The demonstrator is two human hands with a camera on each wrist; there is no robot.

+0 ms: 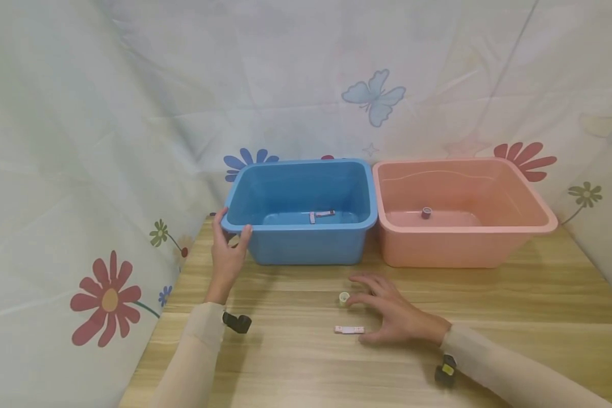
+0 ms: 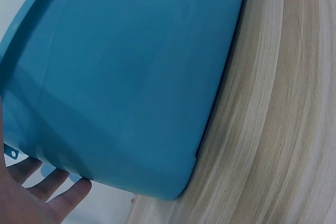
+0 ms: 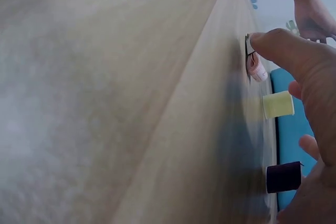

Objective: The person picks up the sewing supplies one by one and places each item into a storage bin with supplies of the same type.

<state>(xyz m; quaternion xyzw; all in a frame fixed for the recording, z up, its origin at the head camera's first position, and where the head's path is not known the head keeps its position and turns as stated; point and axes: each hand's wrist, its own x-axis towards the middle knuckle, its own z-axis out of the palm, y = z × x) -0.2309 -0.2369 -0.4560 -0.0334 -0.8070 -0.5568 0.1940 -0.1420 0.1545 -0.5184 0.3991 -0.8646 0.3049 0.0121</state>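
Observation:
My left hand (image 1: 228, 263) grips the front left corner of a blue plastic bin (image 1: 311, 246), thumb in front and fingers along its side. Inside that bin lie small pale strips (image 1: 323, 214). Over the table my right hand (image 1: 392, 311) hovers with fingers spread and bent. Close to its fingers stands a small pale yellow hollow cylinder (image 1: 344, 298). The thumb is beside a short pink and white strip (image 1: 349, 330); whether they touch, I cannot tell. A dark purple cylinder (image 3: 283, 177) shows below the fingers in the right wrist view; in the head view the hand hides it.
A pink plastic bin (image 1: 443, 249) stands right of the blue one, with a small dark cylinder (image 1: 426, 212) inside. Both bins sit at the back of the wood-grain table (image 1: 285, 362). A flowered cloth (image 1: 285, 85) hangs behind and at the sides.

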